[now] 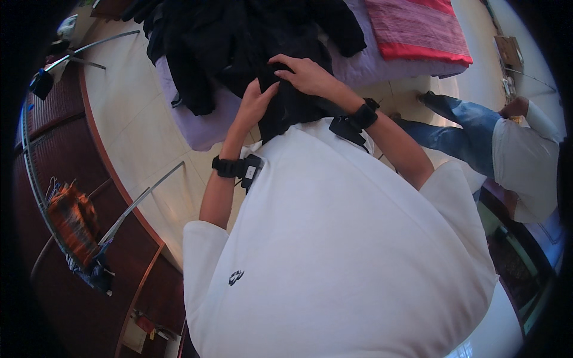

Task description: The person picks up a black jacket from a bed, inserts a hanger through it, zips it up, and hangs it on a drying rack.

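A black long-sleeved garment that looks like a jacket (210, 40) lies spread over the near end of a bed (201, 129) with a lavender sheet. Its sleeves reach out to both sides, and its lower part hangs off the edge towards my body. My left hand (256, 105) pinches the dark cloth near the garment's middle line, thumb and forefinger uppermost. Just right of it and a little farther away, my right hand (309, 76) grips the same area with bent fingers. The two thumbs are close together. Whatever fastening lies beneath the fingers is too dark to make out.
A folded red-and-pink striped cloth (416, 31) rests on the bed's right side. Another person (474, 129) in jeans stands at the right. To the left, a metal drying rack (138, 201) carrying an orange cloth (74, 223) stands before dark reddish-brown cabinets (58, 156).
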Available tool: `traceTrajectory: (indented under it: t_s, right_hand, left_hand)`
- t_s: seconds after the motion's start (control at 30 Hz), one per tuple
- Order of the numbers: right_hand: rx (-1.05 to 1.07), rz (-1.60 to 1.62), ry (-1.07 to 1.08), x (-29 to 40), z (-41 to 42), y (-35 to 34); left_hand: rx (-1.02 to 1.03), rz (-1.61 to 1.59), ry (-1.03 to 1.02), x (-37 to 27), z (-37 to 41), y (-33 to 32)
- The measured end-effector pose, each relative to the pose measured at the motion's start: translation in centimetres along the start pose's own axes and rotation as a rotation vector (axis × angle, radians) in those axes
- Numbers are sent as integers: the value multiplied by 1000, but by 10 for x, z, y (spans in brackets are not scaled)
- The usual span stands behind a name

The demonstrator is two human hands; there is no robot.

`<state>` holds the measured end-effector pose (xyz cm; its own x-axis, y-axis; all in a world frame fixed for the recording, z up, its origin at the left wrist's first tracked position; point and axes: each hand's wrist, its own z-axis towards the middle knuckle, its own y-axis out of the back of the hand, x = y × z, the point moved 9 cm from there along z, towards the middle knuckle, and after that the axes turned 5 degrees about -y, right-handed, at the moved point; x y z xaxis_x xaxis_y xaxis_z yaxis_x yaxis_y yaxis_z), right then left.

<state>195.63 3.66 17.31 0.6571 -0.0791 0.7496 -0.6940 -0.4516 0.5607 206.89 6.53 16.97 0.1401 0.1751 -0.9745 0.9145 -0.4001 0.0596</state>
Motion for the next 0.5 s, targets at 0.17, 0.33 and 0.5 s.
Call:
traceTrajectory:
  t_s: [0.17, 0.33, 0.5]
  right_hand:
    - [-8, -46, -12, 7, -2, 7]
    - [-25, -40, 60, 5, 3, 12]
    - [-32, -106, 0, 13, 5, 15]
  left_hand:
    - [-1, 25, 39, 0, -3, 2]
    - [2, -23, 67, 6, -5, 8]
    - [7, -150, 82, 2, -8, 8]
